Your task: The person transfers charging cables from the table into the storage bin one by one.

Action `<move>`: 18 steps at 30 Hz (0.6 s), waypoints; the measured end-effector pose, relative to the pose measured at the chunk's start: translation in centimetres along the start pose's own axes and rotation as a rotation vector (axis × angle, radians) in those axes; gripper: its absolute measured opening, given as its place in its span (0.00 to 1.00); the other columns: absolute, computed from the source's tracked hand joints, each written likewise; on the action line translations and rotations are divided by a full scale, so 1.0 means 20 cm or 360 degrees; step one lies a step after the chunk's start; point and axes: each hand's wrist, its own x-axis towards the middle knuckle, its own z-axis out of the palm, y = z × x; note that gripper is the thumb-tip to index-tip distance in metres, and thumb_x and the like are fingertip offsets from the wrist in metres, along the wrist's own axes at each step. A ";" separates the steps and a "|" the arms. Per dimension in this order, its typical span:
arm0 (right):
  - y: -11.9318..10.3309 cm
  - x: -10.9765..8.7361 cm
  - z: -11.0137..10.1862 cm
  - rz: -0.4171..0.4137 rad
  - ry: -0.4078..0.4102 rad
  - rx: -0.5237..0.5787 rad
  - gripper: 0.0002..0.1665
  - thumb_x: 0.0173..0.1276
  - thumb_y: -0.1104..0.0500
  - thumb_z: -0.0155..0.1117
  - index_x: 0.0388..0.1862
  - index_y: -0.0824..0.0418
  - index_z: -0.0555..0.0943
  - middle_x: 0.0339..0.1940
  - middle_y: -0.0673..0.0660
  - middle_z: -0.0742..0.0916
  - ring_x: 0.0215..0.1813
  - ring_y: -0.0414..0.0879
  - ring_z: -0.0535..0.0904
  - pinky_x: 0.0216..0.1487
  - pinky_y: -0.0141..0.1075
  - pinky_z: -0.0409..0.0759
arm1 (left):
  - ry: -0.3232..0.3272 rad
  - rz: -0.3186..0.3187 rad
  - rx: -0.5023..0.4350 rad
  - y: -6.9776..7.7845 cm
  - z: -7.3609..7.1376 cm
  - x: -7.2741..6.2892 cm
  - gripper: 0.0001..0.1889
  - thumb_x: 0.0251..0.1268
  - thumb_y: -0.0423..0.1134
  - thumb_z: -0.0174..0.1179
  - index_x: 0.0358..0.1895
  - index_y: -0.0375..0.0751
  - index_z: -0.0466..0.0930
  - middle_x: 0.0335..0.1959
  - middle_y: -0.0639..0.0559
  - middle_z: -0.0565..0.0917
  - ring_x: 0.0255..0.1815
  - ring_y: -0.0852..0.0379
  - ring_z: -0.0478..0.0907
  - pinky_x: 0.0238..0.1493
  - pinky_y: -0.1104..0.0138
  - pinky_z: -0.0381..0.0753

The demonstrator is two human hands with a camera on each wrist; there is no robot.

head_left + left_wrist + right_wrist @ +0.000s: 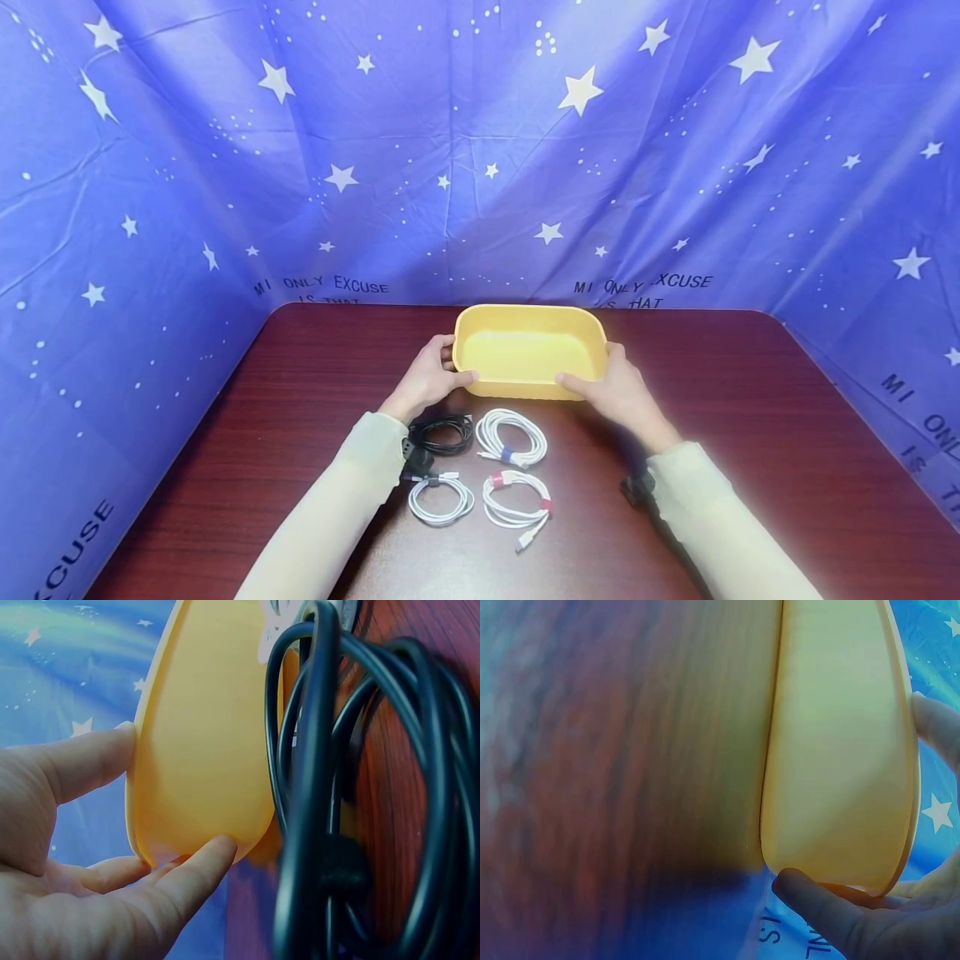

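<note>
A yellow plastic bin (525,389) is near the back of the table, its open top facing up and towards me. My left hand (426,382) grips its left end, thumb on the front rim and fingers at the side. At the opposite end, my right hand (621,390) holds the bin the same way. The left wrist view shows fingers and thumb around the bin's end wall (202,750), with a coiled black cable (319,772) close to the camera. In the right wrist view, thumb and fingers touch the other end (840,765).
In front of the bin lie the black cable, a white cable with a blue strap (507,456), a pale blue cable (441,522) and a white cable with red ties (546,506). Starry blue curtains (450,150) enclose the dark red table (315,358) behind and at both sides.
</note>
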 end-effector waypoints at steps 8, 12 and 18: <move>0.00 0.00 0.01 -0.0002 0.0004 -0.0012 0.68 0.46 0.26 0.68 0.68 0.72 0.55 0.51 0.69 0.77 0.49 0.59 0.75 0.53 0.52 0.75 | -0.0001 0.0003 0.0019 0.00 -0.01 -0.01 0.38 0.50 0.24 0.68 0.67 0.31 0.60 0.56 0.37 0.76 0.56 0.45 0.77 0.53 0.61 0.79; -0.01 -0.01 0.02 -0.0014 0.0012 -0.0003 0.66 0.47 0.27 0.68 0.68 0.72 0.56 0.50 0.70 0.78 0.48 0.59 0.76 0.52 0.52 0.75 | -0.0001 0.0009 0.0010 -0.01 -0.03 -0.01 0.38 0.51 0.24 0.68 0.67 0.31 0.60 0.55 0.37 0.76 0.55 0.45 0.77 0.52 0.61 0.80; -0.03 -0.01 0.03 -0.0019 0.0012 0.0008 0.65 0.47 0.27 0.69 0.67 0.72 0.57 0.50 0.69 0.78 0.48 0.58 0.76 0.52 0.51 0.75 | 0.0012 -0.0012 0.0016 -0.02 -0.04 -0.01 0.38 0.51 0.25 0.68 0.67 0.33 0.61 0.55 0.39 0.76 0.55 0.47 0.77 0.51 0.62 0.80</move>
